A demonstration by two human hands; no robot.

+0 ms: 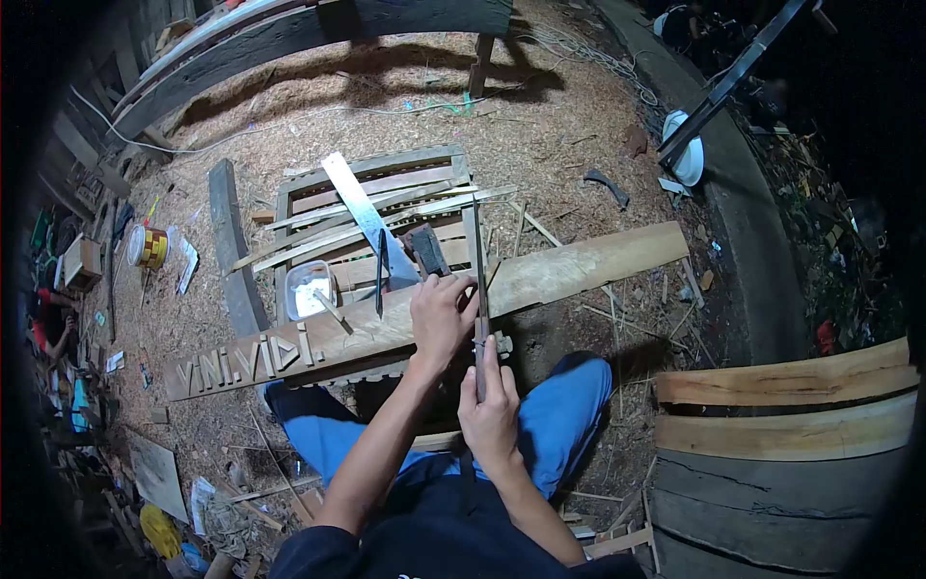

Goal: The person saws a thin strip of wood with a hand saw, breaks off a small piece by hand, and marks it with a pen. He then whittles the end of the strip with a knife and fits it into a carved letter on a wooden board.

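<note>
My right hand (490, 410) is closed round the handle of a long narrow-bladed tool (479, 251), seen almost edge-on and pointing away from me. Close to the blade, my left hand (444, 318) rests over the wooden board (569, 270) with its fingers curled; whatever they hold is hidden. The board lies crosswise above my knees. Raised wooden letters (253, 359) reading "VINI.VIDI." stand on its left part. Just beyond my left hand are a dark block (425, 251), a metal ruler (355, 205) and a thin black pointed tool (380, 275).
Thin wooden strips (376, 206) lie on a slatted wooden pallet (289, 198). A plastic tub (331, 280) holds white stuff and a stick. Thick planks (781, 434) sit at right, a bench (318, 39) at the back. Another person's red sleeve (40, 318) shows far left.
</note>
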